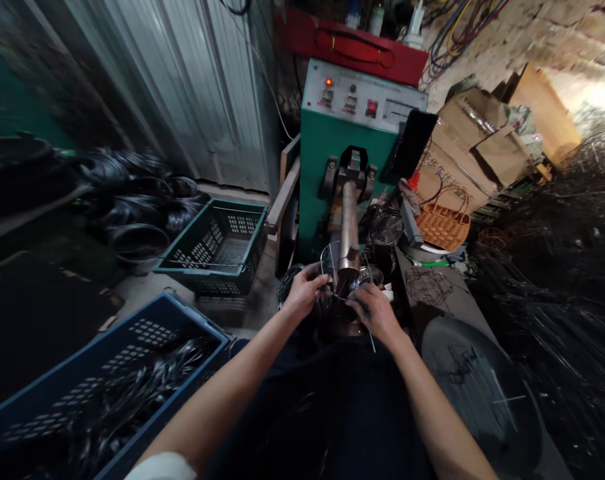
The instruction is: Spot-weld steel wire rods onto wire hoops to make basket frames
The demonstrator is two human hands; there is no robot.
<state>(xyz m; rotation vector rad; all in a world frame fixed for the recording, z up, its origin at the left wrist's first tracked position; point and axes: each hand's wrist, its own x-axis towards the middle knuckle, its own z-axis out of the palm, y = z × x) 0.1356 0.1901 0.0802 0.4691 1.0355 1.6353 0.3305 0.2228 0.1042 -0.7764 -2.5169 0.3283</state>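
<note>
My left hand (307,289) pinches a thin bent metal wire (338,297) just below the machine's round metal arm (349,227). From the other side, my right hand (375,309) has its fingers closed on the same piece, and a straight wire end sticks out under that hand. Part of the wire rises in a loop beside the arm's tip. Behind stands a green machine (315,173) with a grey control panel (362,97) and a lit red lamp. The exact grip points are partly hidden by my fingers.
At left are an open green crate (210,272) and a blue crate (147,327) holding dark wire pieces. Wire coils (132,193) lie behind. To the right are a round dark tray (477,393) with wire bits, a wicker basket (443,227) and cardboard boxes (462,153).
</note>
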